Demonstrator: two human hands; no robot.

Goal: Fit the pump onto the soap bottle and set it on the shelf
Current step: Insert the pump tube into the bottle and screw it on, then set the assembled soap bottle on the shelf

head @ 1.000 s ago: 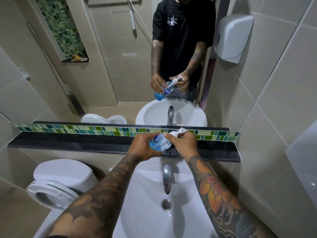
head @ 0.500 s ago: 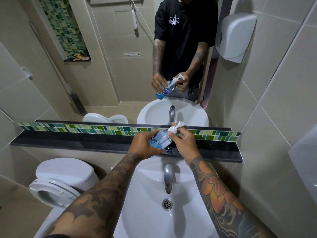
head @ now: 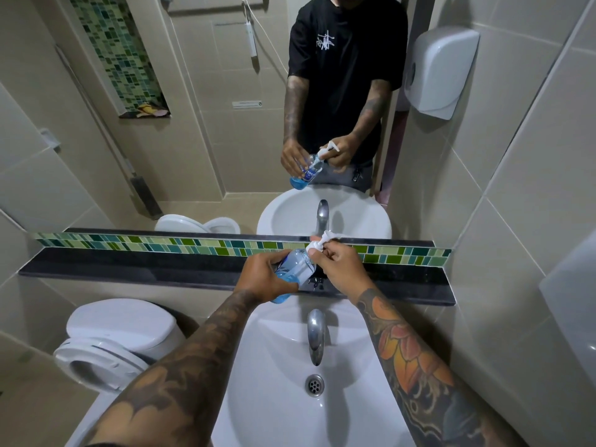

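A clear soap bottle (head: 295,269) with blue liquid is tilted over the back of the basin, its neck pointing up and right. My left hand (head: 263,277) wraps around its lower body. The white pump (head: 319,242) sits at the bottle's neck, and my right hand (head: 342,269) pinches its collar with fingertips. The black shelf (head: 129,267) runs along the wall just behind both hands, under a green mosaic strip. The mirror above repeats the hands and bottle.
Below my hands is a white washbasin (head: 274,398) with a chrome tap (head: 315,333) and drain. A toilet (head: 113,337) stands to the left. A white paper dispenser (head: 442,71) hangs on the right wall. A small dark thing lies on the shelf under the bottle.
The pump head has risen clear of my right fingers and turned a little. Both hands and the bottle stay in nearly the same place over the basin.
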